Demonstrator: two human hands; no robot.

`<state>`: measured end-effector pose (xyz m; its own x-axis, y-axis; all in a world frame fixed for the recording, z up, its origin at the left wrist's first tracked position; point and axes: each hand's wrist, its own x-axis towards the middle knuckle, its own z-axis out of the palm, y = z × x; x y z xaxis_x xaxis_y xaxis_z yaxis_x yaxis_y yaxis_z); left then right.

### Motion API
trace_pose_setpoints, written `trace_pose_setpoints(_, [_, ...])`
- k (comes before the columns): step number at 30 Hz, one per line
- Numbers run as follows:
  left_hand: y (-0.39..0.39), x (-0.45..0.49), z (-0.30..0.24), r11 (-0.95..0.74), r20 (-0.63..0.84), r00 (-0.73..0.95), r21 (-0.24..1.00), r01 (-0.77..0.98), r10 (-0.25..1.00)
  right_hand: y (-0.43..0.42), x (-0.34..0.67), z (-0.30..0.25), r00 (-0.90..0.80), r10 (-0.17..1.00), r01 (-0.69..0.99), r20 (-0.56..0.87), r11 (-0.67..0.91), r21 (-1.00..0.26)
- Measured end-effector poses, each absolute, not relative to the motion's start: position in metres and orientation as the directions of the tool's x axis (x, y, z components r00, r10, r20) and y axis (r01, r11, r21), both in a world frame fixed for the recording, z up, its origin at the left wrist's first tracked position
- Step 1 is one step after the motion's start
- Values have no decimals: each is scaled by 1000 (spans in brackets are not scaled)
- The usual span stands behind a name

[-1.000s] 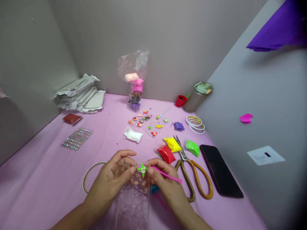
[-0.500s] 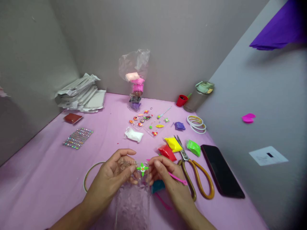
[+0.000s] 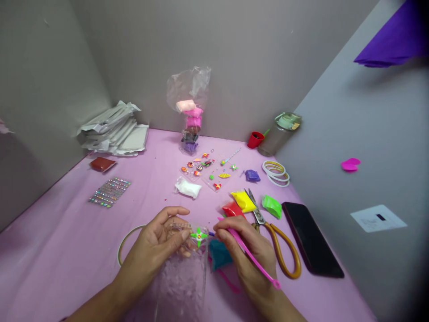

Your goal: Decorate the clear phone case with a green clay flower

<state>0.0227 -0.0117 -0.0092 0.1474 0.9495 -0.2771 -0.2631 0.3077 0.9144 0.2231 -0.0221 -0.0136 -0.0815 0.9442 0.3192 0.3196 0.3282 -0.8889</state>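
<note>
My left hand (image 3: pixel 157 243) grips the top of a clear plastic case (image 3: pixel 182 281) near the front of the pink table (image 3: pixel 67 250). A small green clay flower (image 3: pixel 199 234) with a yellow and red centre sits on the case's top edge, under my left thumb tip. My right hand (image 3: pixel 246 255) pinches a thin pink sculpting tool (image 3: pixel 250 256), its tip aimed at the flower. A teal clay packet (image 3: pixel 218 254) lies just under my right hand.
Red (image 3: pixel 232 209), yellow (image 3: pixel 242 201), green (image 3: pixel 270 206), white (image 3: pixel 187 188) and purple (image 3: pixel 251 175) clay packets, scissors (image 3: pixel 275 241), a black phone (image 3: pixel 311 239), tape rings (image 3: pixel 275 172), a sheet of small clay pieces (image 3: pixel 209 170), a gem sticker sheet (image 3: pixel 110 192), a bottle (image 3: pixel 279 132) and a red cup (image 3: pixel 254 139) surround me.
My right hand let go of the flower, shifted right and turned the pink tool so its handle points toward me. The teal packet is now uncovered. My left hand stayed put.
</note>
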Motion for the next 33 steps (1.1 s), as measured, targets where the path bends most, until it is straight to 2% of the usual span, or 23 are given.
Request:
trace_pose_setpoints(2, [-11,22,-10,300,-268,151,918,-260,951,-21,225,-12,-161,874,400,458,482,-780])
trace_pose_setpoints(4, [-11,22,-8,292,-264,140,923,-250,954,-21,225,-12,-247,820,445,516,569,-691])
trace_pose_setpoints(8, [-10,23,-2,287,-266,117,929,-236,957,-21,223,-13,-358,772,501,526,634,-589])
trace_pose_setpoints(12, [-11,25,2,298,-277,118,923,-243,954,-20,221,-14,-366,709,520,603,693,-500])
trace_pose_setpoints(17, [-11,25,2,305,-280,132,923,-234,951,-21,224,-22,-402,692,586,600,698,-412])
trace_pose_setpoints(24, [-11,28,5,312,-295,111,931,-192,949,-22,227,-27,-487,703,587,518,703,-401])
trace_pose_setpoints(33, [-12,29,3,326,-309,120,930,-168,944,-23,226,-29,-495,722,599,483,687,-412])
